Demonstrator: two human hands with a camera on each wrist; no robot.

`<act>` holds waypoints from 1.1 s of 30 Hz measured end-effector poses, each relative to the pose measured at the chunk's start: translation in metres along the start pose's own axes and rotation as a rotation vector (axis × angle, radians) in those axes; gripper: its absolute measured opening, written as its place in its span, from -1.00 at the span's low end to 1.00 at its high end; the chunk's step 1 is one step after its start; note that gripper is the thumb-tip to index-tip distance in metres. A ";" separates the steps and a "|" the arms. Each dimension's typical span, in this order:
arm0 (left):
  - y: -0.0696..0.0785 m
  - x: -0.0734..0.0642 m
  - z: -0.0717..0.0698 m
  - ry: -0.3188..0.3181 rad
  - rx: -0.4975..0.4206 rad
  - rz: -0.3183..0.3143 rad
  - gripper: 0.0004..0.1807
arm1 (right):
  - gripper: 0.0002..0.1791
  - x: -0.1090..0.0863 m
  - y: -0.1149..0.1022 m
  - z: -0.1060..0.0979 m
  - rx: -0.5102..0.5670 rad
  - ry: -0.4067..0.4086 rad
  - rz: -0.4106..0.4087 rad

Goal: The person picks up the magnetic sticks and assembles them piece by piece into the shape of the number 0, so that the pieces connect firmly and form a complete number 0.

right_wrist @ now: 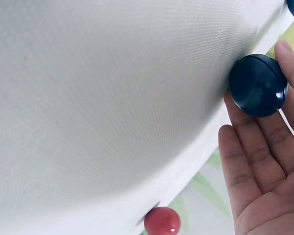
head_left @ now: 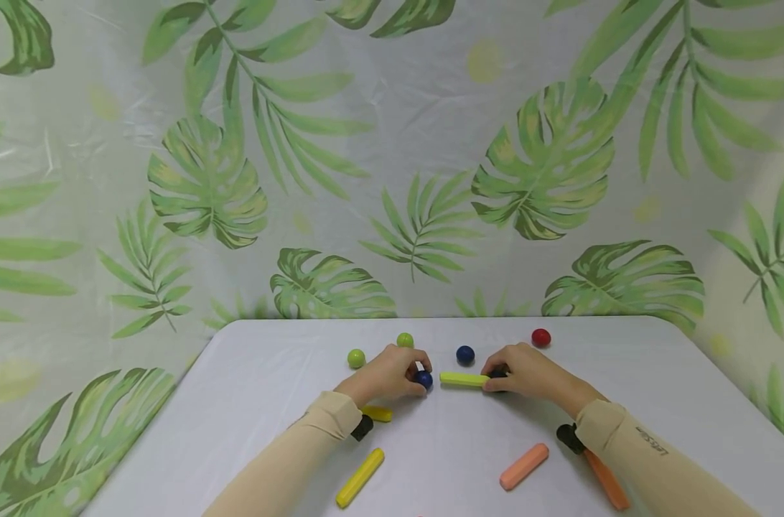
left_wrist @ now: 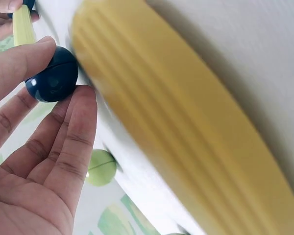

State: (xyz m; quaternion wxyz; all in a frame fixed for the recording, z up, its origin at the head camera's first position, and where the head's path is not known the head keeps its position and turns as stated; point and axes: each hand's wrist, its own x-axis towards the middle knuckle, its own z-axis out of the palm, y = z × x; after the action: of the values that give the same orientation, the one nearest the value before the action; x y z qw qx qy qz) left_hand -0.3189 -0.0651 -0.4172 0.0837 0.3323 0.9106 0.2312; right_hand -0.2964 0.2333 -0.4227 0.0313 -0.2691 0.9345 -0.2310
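Note:
My left hand (head_left: 388, 372) pinches a dark blue ball (head_left: 423, 379) between thumb and fingers, low over the white table. In the left wrist view the same ball (left_wrist: 54, 76) sits at the fingertips. A pale yellow-green stick (head_left: 462, 379) lies crosswise between my hands, its left end a short gap from that ball. At its right end my right hand (head_left: 530, 370) pinches a second dark blue ball (right_wrist: 257, 85), mostly hidden by the fingers in the head view. A third blue ball (head_left: 465, 355) rests just behind the stick.
Two green balls (head_left: 356, 358) stand behind my left hand, and a red ball (head_left: 541, 337) is at the back right. One yellow stick (head_left: 360, 477) lies in front; another (head_left: 377, 413) is partly under my left wrist. Orange sticks (head_left: 524, 467) lie front right, one beside my right sleeve.

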 end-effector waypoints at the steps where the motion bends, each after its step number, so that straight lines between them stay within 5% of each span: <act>1: 0.000 0.000 0.001 0.000 0.002 0.004 -0.71 | -0.89 0.000 0.000 0.000 0.002 0.000 -0.002; 33: 0.003 0.008 0.009 -0.009 -0.012 0.051 -0.71 | -0.90 0.000 -0.002 0.001 -0.018 -0.006 0.017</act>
State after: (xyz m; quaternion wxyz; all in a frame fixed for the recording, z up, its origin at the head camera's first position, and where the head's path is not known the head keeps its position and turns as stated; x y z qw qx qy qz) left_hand -0.3209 -0.0548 -0.4235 0.0836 0.3557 0.9001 0.2371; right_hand -0.2954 0.2313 -0.4227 0.0336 -0.2619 0.9387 -0.2214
